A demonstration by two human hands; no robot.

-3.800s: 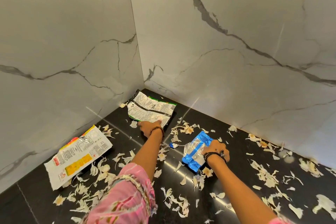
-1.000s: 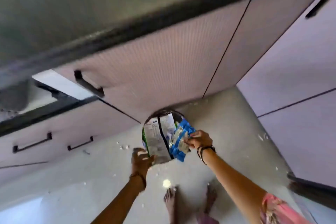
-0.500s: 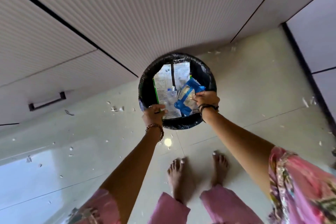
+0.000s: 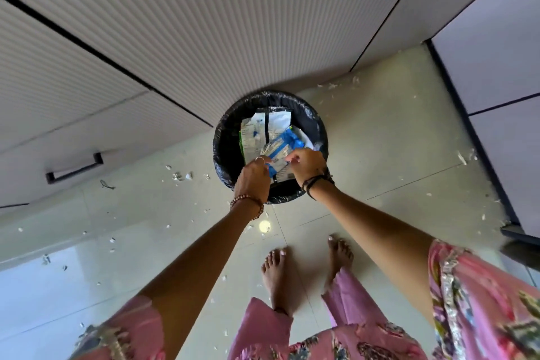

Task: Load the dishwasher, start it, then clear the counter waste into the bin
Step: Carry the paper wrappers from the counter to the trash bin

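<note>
Pale tiled floor (image 4: pixel 380 155) w/ white scraps lying scattered; ribbed cabinets (image 4: pixel 204 23) at far side. Left hand (image 4: pixel 252 180) & right hand (image 4: pixel 308 165) both pinching blue wrapper (image 4: pixel 285 146) over black-lined bin (image 4: pixel 226 137); white packet (image 4: pixel 274 123) inside. Print unreadable.

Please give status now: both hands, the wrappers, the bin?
Left hand and right hand over bin, grip on blue wrapper unclear. White wrapper inside bin. Nothing blocking.
</note>
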